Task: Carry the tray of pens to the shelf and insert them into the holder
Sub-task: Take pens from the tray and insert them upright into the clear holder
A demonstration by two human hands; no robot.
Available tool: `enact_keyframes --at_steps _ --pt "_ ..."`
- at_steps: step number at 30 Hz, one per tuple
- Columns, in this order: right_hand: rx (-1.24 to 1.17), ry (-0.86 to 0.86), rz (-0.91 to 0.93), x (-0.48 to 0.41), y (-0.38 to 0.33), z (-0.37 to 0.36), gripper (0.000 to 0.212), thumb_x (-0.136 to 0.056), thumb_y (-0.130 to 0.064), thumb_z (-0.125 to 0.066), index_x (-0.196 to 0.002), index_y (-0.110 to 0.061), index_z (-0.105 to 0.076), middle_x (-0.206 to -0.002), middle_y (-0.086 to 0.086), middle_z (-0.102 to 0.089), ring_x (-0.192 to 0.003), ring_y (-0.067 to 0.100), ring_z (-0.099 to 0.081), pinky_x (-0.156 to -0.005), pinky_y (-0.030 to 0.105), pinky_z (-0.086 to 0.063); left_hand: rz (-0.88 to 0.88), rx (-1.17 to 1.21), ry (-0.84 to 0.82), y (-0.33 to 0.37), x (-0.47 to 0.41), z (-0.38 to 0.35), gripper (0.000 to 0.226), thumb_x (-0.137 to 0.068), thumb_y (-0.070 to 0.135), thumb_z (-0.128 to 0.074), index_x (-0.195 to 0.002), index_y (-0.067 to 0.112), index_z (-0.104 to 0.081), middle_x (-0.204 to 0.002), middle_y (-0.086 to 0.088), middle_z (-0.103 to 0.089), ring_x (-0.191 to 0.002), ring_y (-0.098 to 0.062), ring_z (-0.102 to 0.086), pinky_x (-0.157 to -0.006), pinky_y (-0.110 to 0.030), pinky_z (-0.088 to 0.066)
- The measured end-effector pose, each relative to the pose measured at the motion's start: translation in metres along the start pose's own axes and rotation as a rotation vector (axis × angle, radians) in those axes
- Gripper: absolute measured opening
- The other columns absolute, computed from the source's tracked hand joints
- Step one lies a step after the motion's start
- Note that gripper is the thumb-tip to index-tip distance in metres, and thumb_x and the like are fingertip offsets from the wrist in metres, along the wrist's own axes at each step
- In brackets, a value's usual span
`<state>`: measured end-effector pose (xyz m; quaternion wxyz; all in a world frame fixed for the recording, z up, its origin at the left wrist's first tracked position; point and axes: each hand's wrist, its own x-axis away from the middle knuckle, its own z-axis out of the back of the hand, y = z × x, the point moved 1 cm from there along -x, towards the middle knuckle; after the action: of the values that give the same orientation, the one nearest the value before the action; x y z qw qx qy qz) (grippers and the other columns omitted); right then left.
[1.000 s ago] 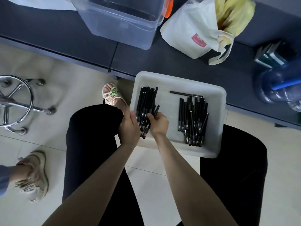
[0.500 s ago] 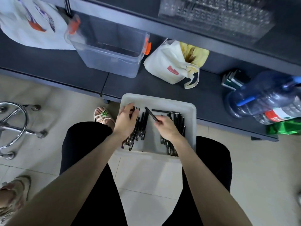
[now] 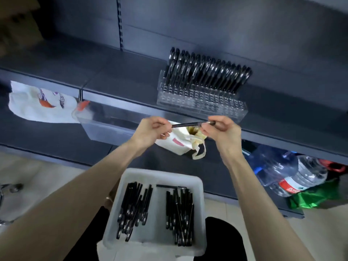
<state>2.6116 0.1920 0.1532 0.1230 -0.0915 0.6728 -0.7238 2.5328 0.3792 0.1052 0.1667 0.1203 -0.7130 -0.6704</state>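
Left hand (image 3: 150, 130): we see the fingers curled in, thumb and forefinger tips closing on the left end of a single black pen (image 3: 190, 125).
Right hand (image 3: 223, 132): fingers curled, we see it pinching the same pen near its right end, whose tip pokes out past the knuckles.
Pen: it lies nearly level between the two hands, raised in the air in front of the shelf edge and just nearer than the holder.
Tray (image 3: 162, 174): white, near us, resting across a lap in black trousers, below both forearms.
Loose pens (image 3: 179, 211): we count two black piles in the tray, one left and one right, with one pen lying crosswise at the far end of the right pile.
Holder (image 3: 201, 104): clear plastic, standing on the dark shelf (image 3: 113, 72), far and slightly right of the hands.
Standing pens (image 3: 207, 72): black, filling the holder's far rows and leaning right; we see its near rows bare.
Lower shelf: a small white tote bag (image 3: 178, 146) behind the hands, a clear bin (image 3: 105, 127) to its left, a printed white bag (image 3: 41, 104) farther left.
Far right: water bottles (image 3: 282, 172) lying beside a green bag (image 3: 316, 198).
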Motion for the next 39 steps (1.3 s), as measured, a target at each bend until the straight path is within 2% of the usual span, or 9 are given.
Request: enact_keyframes --at_steps 3,5,9,14,17,24,28,32,39 --pt "0.003 0.118 0.125 -0.023 -0.033 -0.008 0.026 -0.08 0.003 -0.069 -0.091 -0.014 -0.053 -0.068 0.009 -0.063 -0.073 0.026 -0.065 -0.074 0.031 -0.057 -0.069 -0.063 -0.014 0.016 -0.023 -0.012 0.01 -0.089 0.014 -0.062 -0.08 0.018 -0.06 -0.074 0.005 -0.069 -0.07 -0.006 -0.062 -0.069 -0.022 -0.047" --pt "0.122 0.193 0.219 -0.041 -0.048 -0.012 0.024 -0.081 -0.006 -0.071 -0.092 -0.019 -0.055 -0.068 0.002 -0.067 -0.072 0.023 -0.067 -0.083 0.04 -0.056 -0.164 -0.185 0.085 0.025 -0.041 -0.014 0.005 -0.089 0.019 -0.062 -0.088 0.017 -0.058 -0.086 0.005 -0.064 -0.079 -0.004 -0.058 -0.073 -0.022 -0.043" --pt "0.347 0.318 0.401 -0.077 -0.069 -0.018 0.026 -0.084 -0.016 -0.07 -0.108 -0.022 -0.062 -0.066 -0.018 -0.062 -0.066 0.006 -0.061 -0.097 0.042 -0.046 -0.283 -0.507 0.353 0.035 -0.071 -0.007 0.055 -0.081 0.03 -0.072 -0.125 0.011 -0.045 -0.12 -0.004 -0.042 -0.113 -0.017 -0.042 -0.096 -0.024 -0.035" --pt "0.481 0.346 0.486 -0.107 -0.075 -0.026 0.027 -0.086 -0.014 -0.066 -0.113 -0.013 -0.059 -0.073 -0.005 -0.064 -0.07 0.012 -0.059 -0.089 0.029 -0.046 -0.208 -0.527 0.289 0.026 -0.102 0.002 0.095 -0.073 0.03 -0.08 -0.145 0.009 -0.022 -0.145 -0.006 -0.028 -0.135 -0.019 -0.029 -0.112 -0.029 -0.025" --pt "0.504 0.359 0.518 -0.119 -0.072 -0.03 0.025 -0.086 -0.015 -0.066 -0.11 -0.01 -0.06 -0.079 0.002 -0.069 -0.07 0.014 -0.061 -0.081 0.024 -0.045 -0.157 -0.454 0.262 0.011 -0.112 0.006 0.096 -0.072 0.031 -0.08 -0.146 0.013 -0.022 -0.146 -0.002 -0.037 -0.133 -0.018 -0.037 -0.109 -0.031 -0.032" --pt "0.656 0.25 0.549 -0.135 -0.055 -0.043 0.024 -0.087 -0.014 -0.066 -0.11 -0.008 -0.061 -0.082 0.008 -0.07 -0.07 0.024 -0.064 -0.076 0.035 -0.052 -0.2 -0.45 0.307 -0.005 -0.117 0.009 0.076 -0.073 0.033 -0.079 -0.137 0.02 -0.041 -0.127 0.004 -0.057 -0.116 -0.016 -0.053 -0.1 -0.032 -0.042" --pt "0.793 0.165 0.488 -0.138 -0.051 -0.047 0.024 -0.09 -0.014 -0.062 -0.115 -0.012 -0.061 -0.09 0.008 -0.071 -0.081 0.022 -0.062 -0.08 0.024 -0.043 -0.216 -0.456 0.314 -0.005 -0.117 0.008 0.073 -0.074 0.032 -0.078 -0.136 0.019 -0.042 -0.128 0.003 -0.056 -0.117 -0.016 -0.052 -0.1 -0.03 -0.04" --pt "0.824 0.139 0.472 -0.136 -0.047 -0.051 0.023 -0.092 -0.011 -0.058 -0.115 -0.009 -0.062 -0.093 0.012 -0.071 -0.087 0.03 -0.064 -0.085 0.039 -0.051 -0.221 -0.476 0.318 -0.005 -0.116 0.009 0.075 -0.075 0.032 -0.077 -0.139 0.018 -0.04 -0.132 0.001 -0.052 -0.121 -0.018 -0.049 -0.101 -0.028 -0.038" --pt "0.854 0.115 0.414 -0.126 -0.053 -0.051 0.032 -0.095 -0.013 -0.053 -0.126 -0.012 -0.057 -0.098 0.013 -0.071 -0.094 0.03 -0.063 -0.091 0.039 -0.05 -0.19 -0.539 0.268 -0.003 -0.111 0.011 0.084 -0.078 0.036 -0.074 -0.145 0.014 -0.029 -0.141 -0.001 -0.042 -0.13 -0.02 -0.041 -0.107 -0.031 -0.034"
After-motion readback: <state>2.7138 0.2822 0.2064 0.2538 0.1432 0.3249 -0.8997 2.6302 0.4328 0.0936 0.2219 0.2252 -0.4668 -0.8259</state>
